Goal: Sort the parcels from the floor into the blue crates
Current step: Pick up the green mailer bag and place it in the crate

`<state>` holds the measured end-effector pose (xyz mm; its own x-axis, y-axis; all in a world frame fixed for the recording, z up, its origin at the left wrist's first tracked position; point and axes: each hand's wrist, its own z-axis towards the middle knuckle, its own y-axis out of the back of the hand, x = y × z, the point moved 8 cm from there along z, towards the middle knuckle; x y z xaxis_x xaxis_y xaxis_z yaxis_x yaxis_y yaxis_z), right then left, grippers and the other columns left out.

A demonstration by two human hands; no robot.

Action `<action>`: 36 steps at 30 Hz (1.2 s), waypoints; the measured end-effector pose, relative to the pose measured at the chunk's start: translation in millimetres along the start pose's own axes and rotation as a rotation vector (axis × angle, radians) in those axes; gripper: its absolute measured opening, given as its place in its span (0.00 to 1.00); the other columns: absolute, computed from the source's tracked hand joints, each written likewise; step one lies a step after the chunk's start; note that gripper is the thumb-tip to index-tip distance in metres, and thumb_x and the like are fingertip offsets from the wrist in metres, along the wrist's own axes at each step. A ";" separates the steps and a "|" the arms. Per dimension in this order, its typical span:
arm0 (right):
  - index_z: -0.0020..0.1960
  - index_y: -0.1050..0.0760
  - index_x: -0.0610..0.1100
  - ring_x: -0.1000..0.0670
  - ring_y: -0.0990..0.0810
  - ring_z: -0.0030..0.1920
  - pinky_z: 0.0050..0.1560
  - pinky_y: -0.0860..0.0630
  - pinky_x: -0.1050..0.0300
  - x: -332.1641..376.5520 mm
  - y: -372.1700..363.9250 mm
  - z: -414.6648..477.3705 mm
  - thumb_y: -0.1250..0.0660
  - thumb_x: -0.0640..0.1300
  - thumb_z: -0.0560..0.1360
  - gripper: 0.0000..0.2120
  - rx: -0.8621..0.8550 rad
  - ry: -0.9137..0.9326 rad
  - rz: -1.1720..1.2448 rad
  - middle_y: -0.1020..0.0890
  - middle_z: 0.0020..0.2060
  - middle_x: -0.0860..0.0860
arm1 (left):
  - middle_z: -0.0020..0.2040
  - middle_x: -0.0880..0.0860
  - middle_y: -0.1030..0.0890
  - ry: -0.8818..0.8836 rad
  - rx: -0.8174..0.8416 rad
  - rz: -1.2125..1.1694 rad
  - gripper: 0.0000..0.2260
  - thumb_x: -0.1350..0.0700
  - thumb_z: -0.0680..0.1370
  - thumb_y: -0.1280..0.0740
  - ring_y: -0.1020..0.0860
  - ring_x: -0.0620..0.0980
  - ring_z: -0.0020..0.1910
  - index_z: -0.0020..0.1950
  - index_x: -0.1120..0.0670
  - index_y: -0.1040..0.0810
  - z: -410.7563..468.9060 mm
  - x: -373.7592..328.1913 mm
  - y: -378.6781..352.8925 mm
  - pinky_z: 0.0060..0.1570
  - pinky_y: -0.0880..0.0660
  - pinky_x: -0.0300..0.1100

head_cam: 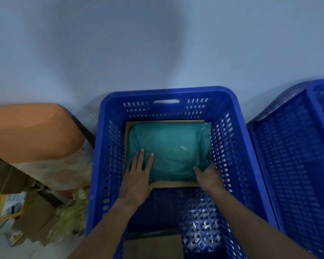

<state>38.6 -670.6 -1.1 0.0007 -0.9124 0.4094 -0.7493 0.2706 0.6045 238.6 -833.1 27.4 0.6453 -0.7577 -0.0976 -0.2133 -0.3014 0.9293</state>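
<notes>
Parcels were going into the blue crate (168, 94) at centre frame, and the one in hand was a teal poly mailer (168, 146), lying in the far half of the crate on top of a flat brown cardboard piece (176, 183). I judged this to be the placing step, nearly done: my left hand (137, 176) lay flat on the mailer's near left corner with fingers spread and loose, pressing rather than gripping, while my right hand (207, 177) was curled around the near right corner, thumb on top, fingers tucked out of sight beneath. The next move, as I read it, called for letting go with both hands and lifting them clear of the crate walls before reaching for another parcel. A second blue crate (292, 146) stood at the right, cut off by the frame edge. Another cardboard box (153, 245) sat at the bottom of the frame, partly behind my forearm. At lower left lay a blurred heap of boxes (22, 217) beside something orange (30, 128) I could not identify.
</notes>
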 end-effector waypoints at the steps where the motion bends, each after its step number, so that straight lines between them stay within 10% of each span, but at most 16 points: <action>1: 0.80 0.54 0.40 0.38 0.38 0.74 0.71 0.36 0.46 3.5 1.7 1.9 0.38 0.58 0.80 0.40 -0.023 0.019 0.007 0.42 0.76 0.39 | 0.81 0.56 0.68 0.005 -0.014 0.002 0.45 0.39 0.80 0.37 0.60 0.56 0.81 0.80 0.48 0.70 1.8 0.0 1.8 0.79 0.50 0.53; 20: 0.80 0.59 0.41 0.38 0.34 0.70 0.66 0.33 0.45 10.1 70.2 -114.3 0.40 0.56 0.79 0.41 0.072 0.164 -0.172 0.41 0.76 0.40 | 0.82 0.60 0.52 0.199 0.296 -0.159 0.39 0.40 0.82 0.40 0.46 0.60 0.79 0.83 0.51 0.59 -72.1 -41.7 69.1 0.75 0.40 0.53; 36: 0.76 0.42 0.40 0.38 0.27 0.67 0.64 0.30 0.48 -80.6 189.0 -288.6 0.39 0.55 0.80 0.30 0.168 0.204 -0.163 0.28 0.69 0.39 | 0.77 0.60 0.34 0.124 0.121 -0.363 0.26 0.50 0.83 0.38 0.28 0.60 0.69 0.79 0.55 0.39 -231.0 -175.0 198.6 0.61 0.28 0.50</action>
<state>88.1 -457.3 277.4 0.2495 -0.8546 0.4555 -0.8276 0.0560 0.5585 252.8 -626.7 311.3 0.7763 -0.5161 -0.3619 -0.0347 -0.6082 0.7930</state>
